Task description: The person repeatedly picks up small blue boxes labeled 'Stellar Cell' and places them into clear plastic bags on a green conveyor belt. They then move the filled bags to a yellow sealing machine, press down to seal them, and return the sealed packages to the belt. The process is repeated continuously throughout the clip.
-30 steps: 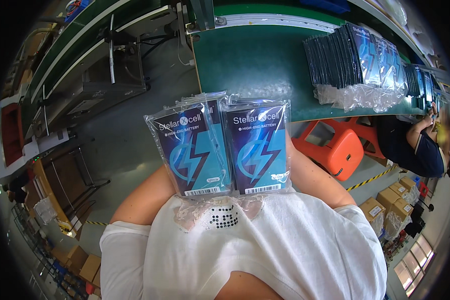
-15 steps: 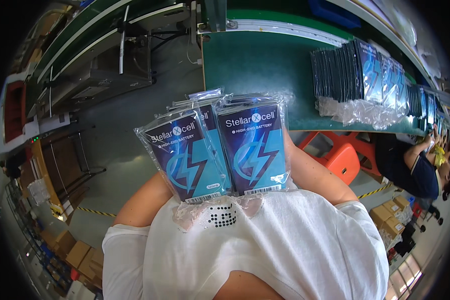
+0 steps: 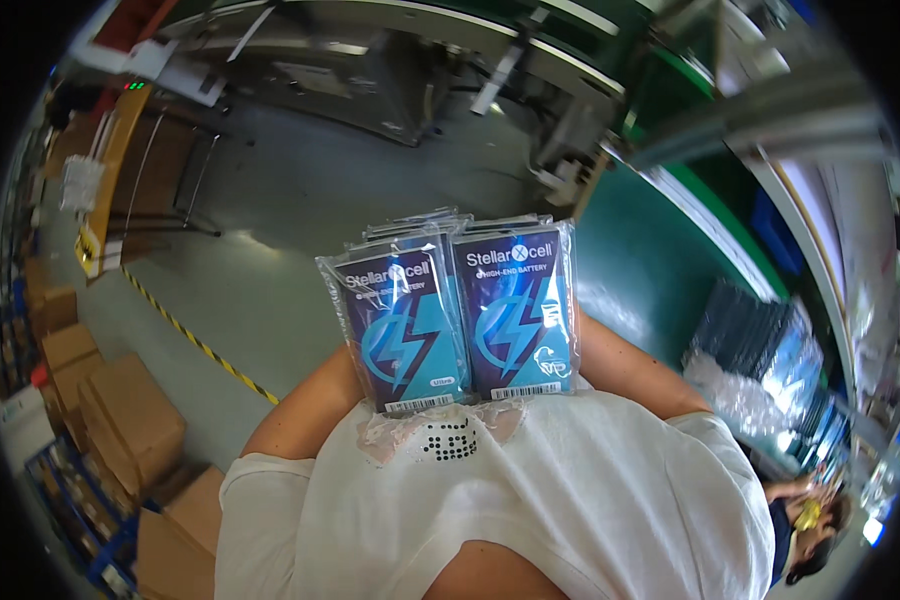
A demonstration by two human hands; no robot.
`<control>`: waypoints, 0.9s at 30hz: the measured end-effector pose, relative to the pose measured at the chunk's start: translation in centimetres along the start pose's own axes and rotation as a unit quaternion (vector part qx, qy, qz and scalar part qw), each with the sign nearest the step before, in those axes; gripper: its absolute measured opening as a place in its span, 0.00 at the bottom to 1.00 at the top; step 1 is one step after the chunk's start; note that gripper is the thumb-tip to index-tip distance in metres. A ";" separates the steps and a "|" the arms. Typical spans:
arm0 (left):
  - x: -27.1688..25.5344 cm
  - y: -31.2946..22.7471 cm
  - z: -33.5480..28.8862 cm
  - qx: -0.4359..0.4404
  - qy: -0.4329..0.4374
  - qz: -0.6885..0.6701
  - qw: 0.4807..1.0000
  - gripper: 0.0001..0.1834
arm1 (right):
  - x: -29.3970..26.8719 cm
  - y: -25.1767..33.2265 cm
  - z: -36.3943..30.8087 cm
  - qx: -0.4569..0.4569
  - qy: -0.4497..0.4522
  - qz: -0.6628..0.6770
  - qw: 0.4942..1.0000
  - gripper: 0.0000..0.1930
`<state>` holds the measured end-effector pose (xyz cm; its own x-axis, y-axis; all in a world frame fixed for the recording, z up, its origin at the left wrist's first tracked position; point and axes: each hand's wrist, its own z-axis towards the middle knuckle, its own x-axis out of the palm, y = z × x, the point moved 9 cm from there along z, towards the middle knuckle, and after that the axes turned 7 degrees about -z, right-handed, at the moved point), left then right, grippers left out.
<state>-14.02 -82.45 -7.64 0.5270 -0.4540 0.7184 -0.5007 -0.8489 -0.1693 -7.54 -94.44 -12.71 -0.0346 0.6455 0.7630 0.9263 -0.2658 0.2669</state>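
Observation:
Against my chest I carry two side-by-side stacks of flat battery packs in clear plastic bags, the left stack (image 3: pixel 410 335) and the right stack (image 3: pixel 518 315). The packs are purple and turquoise with a lightning-bolt picture, and more lie behind the front ones. From the left, my left forearm (image 3: pixel 305 405) reaches behind the left stack. On the other side my right forearm (image 3: pixel 635 365) runs behind the right stack. Both hands are hidden by the packs they support, so their fingers do not show.
A green-topped workbench (image 3: pixel 630 225) stands at right, bearing a row of bagged packs (image 3: pixel 745 335). A grey metal machine (image 3: pixel 370 85) is ahead. Cardboard boxes (image 3: pixel 130 420) and yellow-black floor tape (image 3: pixel 200 345) lie at left. Another person (image 3: pixel 810 525) works at lower right.
My view has swung left, so the workbench and its packs now sit further right and lower. Boxes and floor tape show more at left. Both stacks stay held against my chest.

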 end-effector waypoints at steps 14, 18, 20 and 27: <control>-0.1 0.6 -2.9 0.106 -0.099 -0.060 0.988 0.22 | 1.5 -4.4 2.4 0.238 0.113 -0.004 0.965 0.20; -0.1 0.6 -3.4 0.138 -0.112 -0.080 0.981 0.22 | 3.0 -3.7 2.8 0.271 0.134 -0.023 0.953 0.18; -0.5 0.8 -3.6 0.155 -0.121 -0.097 0.976 0.22 | 3.5 -4.0 2.6 0.296 0.122 -0.035 0.947 0.18; -1.6 -4.8 -4.2 0.229 -0.122 -0.109 0.960 0.22 | 8.3 -2.0 8.2 0.330 0.107 -0.160 0.924 0.19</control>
<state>-15.32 -76.53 -5.13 0.7581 -0.2540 0.6007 -0.0353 -0.9357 -0.3511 -6.58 -82.71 -11.74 -0.3550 0.4394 0.8252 0.8798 0.4554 0.1360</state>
